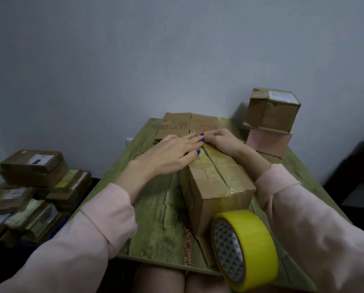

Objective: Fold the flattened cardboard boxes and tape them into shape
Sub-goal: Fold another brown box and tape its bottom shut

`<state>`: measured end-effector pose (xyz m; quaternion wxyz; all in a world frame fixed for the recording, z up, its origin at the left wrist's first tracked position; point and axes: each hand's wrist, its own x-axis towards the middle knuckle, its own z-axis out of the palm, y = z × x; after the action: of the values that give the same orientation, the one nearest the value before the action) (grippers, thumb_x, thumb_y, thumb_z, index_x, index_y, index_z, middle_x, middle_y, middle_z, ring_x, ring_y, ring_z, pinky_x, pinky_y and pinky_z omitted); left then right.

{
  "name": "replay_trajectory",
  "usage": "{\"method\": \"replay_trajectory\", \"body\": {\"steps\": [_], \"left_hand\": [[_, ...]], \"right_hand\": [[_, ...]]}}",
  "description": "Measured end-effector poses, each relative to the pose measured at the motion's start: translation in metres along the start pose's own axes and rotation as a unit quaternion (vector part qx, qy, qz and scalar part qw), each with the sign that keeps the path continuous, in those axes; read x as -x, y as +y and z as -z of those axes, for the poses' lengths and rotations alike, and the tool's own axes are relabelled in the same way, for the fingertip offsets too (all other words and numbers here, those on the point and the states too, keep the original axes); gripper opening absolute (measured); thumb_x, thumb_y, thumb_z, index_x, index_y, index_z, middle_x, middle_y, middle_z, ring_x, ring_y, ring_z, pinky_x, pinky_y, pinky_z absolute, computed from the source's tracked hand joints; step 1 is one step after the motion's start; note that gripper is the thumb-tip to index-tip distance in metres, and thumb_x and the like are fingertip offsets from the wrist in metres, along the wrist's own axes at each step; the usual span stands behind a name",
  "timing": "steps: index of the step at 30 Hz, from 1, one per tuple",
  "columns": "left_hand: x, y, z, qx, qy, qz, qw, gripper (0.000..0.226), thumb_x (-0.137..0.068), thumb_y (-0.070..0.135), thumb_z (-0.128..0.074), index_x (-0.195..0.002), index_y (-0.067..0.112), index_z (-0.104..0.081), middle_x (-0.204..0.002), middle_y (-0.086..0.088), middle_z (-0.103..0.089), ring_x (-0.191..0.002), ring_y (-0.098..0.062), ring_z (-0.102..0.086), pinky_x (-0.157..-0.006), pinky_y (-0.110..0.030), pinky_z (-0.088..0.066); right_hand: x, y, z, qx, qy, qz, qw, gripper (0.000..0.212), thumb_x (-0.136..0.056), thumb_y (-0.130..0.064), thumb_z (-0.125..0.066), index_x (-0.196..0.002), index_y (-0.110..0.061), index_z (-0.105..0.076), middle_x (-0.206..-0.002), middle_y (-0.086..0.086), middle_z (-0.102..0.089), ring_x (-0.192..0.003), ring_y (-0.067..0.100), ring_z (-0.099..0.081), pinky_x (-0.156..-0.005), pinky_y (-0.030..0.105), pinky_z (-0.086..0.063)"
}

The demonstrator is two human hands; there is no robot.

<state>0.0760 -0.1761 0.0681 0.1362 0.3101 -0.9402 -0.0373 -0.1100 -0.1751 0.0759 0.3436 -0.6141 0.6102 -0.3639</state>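
A folded cardboard box (217,185) lies lengthwise on the green wooden table (155,208), with clear tape along its top seam. My left hand (170,154) lies flat with straight fingers on the far left part of the box top. My right hand (223,140) rests on the far end of the box, fingers bent over the taped edge. A roll of yellow tape (246,248) stands on edge at the table's near side, against the box's near end. Flattened cardboard (181,125) lies at the far end of the table.
A taped brown box (272,111) sits on a pink box (267,142) at the table's far right. To the left, on a lower surface, are piles of flattened and packed boxes (29,191). A dark object (358,166) stands at the right edge.
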Motion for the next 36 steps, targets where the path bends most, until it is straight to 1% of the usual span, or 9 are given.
{"method": "replay_trajectory", "body": {"steps": [4,10,13,17,22,24,26,31,36], "left_hand": [[0.009,0.009,-0.003,0.021,0.023,-0.040,0.999,0.058,-0.091,0.039,-0.020,-0.143,0.017,-0.037,-0.151,0.005,-0.031,-0.137,0.004,-0.020,-0.108,-0.013,-0.010],[0.030,0.032,-0.006,0.023,0.082,-0.104,0.991,0.055,-0.094,0.037,-0.026,-0.131,0.007,-0.052,-0.137,-0.004,-0.051,-0.128,-0.008,-0.045,-0.108,-0.013,-0.016],[0.044,0.039,-0.008,0.009,0.125,-0.156,0.980,0.047,-0.094,0.033,-0.035,-0.124,0.007,-0.060,-0.128,-0.003,-0.059,-0.119,-0.010,-0.054,-0.107,-0.018,-0.027],[0.030,0.040,0.004,0.102,0.102,-0.111,0.983,0.058,-0.096,0.049,-0.026,-0.111,0.013,-0.070,-0.113,-0.001,-0.069,-0.106,-0.014,-0.063,-0.095,-0.035,-0.047],[0.011,0.049,-0.002,0.108,0.038,-0.084,0.990,0.061,-0.094,0.046,-0.019,-0.135,0.013,-0.050,-0.142,-0.003,-0.046,-0.134,-0.008,-0.037,-0.114,-0.026,-0.024],[0.019,0.054,-0.003,0.072,0.033,-0.102,0.992,0.067,-0.092,0.049,-0.017,-0.137,0.009,-0.047,-0.144,-0.004,-0.043,-0.134,-0.005,-0.032,-0.113,-0.013,-0.013],[0.028,0.061,0.000,0.029,0.031,-0.119,0.992,0.073,-0.089,0.051,-0.015,-0.137,0.006,-0.046,-0.144,-0.007,-0.043,-0.135,-0.010,-0.035,-0.110,-0.012,-0.011],[0.049,0.070,-0.006,-0.062,0.076,-0.180,0.979,0.057,-0.093,0.040,-0.033,-0.127,0.002,-0.057,-0.131,-0.014,-0.056,-0.124,-0.023,-0.053,-0.109,-0.027,-0.031],[0.068,0.082,-0.013,-0.026,0.145,-0.280,0.948,0.045,-0.098,0.024,-0.031,-0.107,0.004,-0.071,-0.118,-0.008,-0.066,-0.115,-0.025,-0.060,-0.099,-0.037,-0.048]], "right_hand": [[-0.003,-0.001,-0.002,0.014,0.015,0.001,1.000,0.028,-0.094,-0.016,-0.054,-0.117,-0.002,-0.064,-0.120,0.004,-0.063,-0.102,0.007,-0.054,-0.066,0.004,-0.040],[-0.002,-0.003,-0.003,0.000,0.015,0.001,1.000,0.030,-0.093,-0.016,-0.057,-0.117,0.000,-0.064,-0.121,0.006,-0.063,-0.097,0.005,-0.053,-0.058,-0.003,-0.039],[0.000,-0.004,-0.004,0.000,0.017,-0.001,1.000,0.030,-0.093,-0.018,-0.057,-0.116,-0.001,-0.064,-0.123,0.006,-0.062,-0.105,0.008,-0.055,-0.071,0.007,-0.041],[0.001,-0.004,-0.003,0.002,0.006,0.006,1.000,0.030,-0.095,-0.018,-0.054,-0.116,0.002,-0.064,-0.125,0.004,-0.060,-0.105,0.006,-0.052,-0.072,0.006,-0.042],[0.001,-0.003,-0.003,-0.021,0.012,-0.006,1.000,0.029,-0.094,-0.017,-0.056,-0.114,0.003,-0.064,-0.121,0.006,-0.062,-0.100,0.007,-0.055,-0.066,0.004,-0.043],[0.000,-0.002,-0.004,-0.019,0.020,0.009,1.000,0.029,-0.094,-0.016,-0.057,-0.114,0.003,-0.065,-0.116,0.005,-0.064,-0.093,0.003,-0.057,-0.065,-0.002,-0.041],[0.000,-0.002,-0.004,-0.008,0.017,0.010,1.000,0.028,-0.094,-0.020,-0.057,-0.112,-0.001,-0.067,-0.109,0.007,-0.067,-0.082,0.000,-0.057,-0.061,-0.001,-0.041],[0.002,-0.003,-0.004,-0.007,0.025,0.008,1.000,0.027,-0.093,-0.022,-0.058,-0.108,-0.003,-0.070,-0.109,0.010,-0.068,-0.083,0.005,-0.057,-0.057,-0.001,-0.041],[0.004,-0.006,-0.003,0.008,0.027,0.006,1.000,0.029,-0.093,-0.025,-0.057,-0.110,-0.004,-0.069,-0.116,0.008,-0.066,-0.100,0.012,-0.058,-0.057,-0.003,-0.037]]}}
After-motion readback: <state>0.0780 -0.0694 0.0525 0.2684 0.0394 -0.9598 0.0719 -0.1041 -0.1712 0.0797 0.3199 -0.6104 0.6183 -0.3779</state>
